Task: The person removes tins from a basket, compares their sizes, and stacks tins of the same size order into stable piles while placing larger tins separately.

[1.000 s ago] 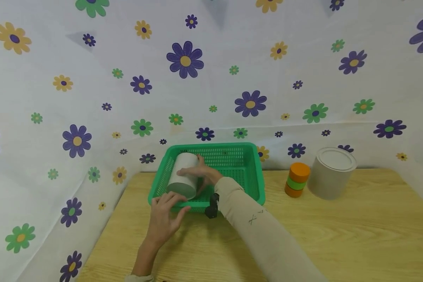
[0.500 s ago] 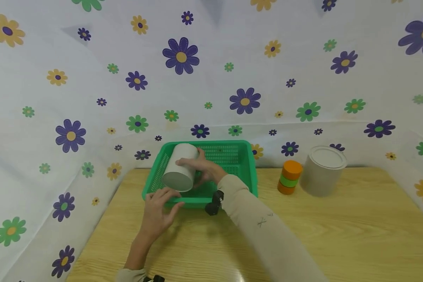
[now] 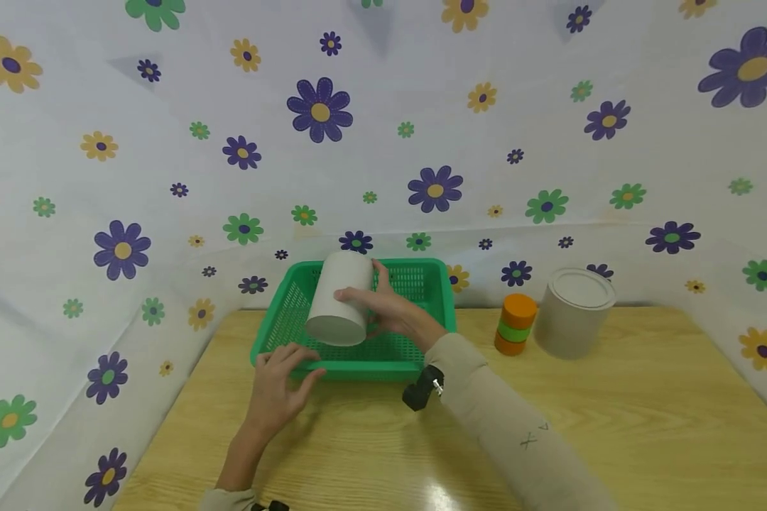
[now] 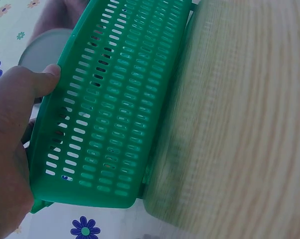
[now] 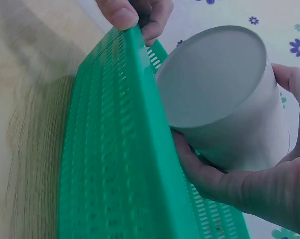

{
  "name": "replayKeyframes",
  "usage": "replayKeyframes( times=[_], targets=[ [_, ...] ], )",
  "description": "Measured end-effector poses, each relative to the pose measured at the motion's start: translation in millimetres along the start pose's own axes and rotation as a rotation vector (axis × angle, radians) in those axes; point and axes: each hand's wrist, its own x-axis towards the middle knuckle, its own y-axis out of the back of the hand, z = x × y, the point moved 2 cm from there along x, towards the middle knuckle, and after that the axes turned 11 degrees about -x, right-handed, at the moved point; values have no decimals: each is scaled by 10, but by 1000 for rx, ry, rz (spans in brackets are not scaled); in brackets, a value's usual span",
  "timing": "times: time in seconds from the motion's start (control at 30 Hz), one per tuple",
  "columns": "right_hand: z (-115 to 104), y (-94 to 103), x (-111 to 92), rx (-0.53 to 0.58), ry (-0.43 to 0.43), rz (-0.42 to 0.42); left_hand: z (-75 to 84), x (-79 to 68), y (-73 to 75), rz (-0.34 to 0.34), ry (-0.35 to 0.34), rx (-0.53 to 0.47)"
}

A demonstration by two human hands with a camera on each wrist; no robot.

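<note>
A white cylindrical can [image 3: 341, 284] is tilted over the green plastic basket [image 3: 371, 367], its flat end facing me. My right hand [image 3: 401, 312] grips its side, with thumb and fingers spread around it; in the right wrist view the can [image 5: 215, 79] is raised by the basket's wall. My left hand [image 3: 278, 390] pinches the basket's front rim near the left corner. In the left wrist view the thumb lies on the rim of the basket [image 4: 105, 114], and the other fingers are mostly hidden behind the wall.
To the right of the basket stand an orange jar with a green band [image 3: 515, 324] and a larger white lidded tin [image 3: 575, 316], close together on the wooden table [image 3: 601, 419]. A flower-patterned cloth [image 3: 383, 106] hangs behind the table.
My right hand has lifted the can from the basket's left side, up and a little to the right. The left hand has stayed on the rim. The head view has shifted slightly.
</note>
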Motion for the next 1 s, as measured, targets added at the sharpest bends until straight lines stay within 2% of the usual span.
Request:
replayKeyframes(
  times=[0.27, 0.53, 0.77, 1.0],
  targets=[
    [68, 173, -322, 13, 92, 57, -14, -43, 5, -5, -11, 8],
    [26, 379, -624, 74, 225, 88, -10, 20, 14, 13, -51, 21],
    [-19, 563, -975, 14, 327, 125, 12, 53, 16, 17, -50, 12],
    [77, 757, -1340, -83, 373, 195, 2, 9, 19, 11, -36, 18]
  ],
)
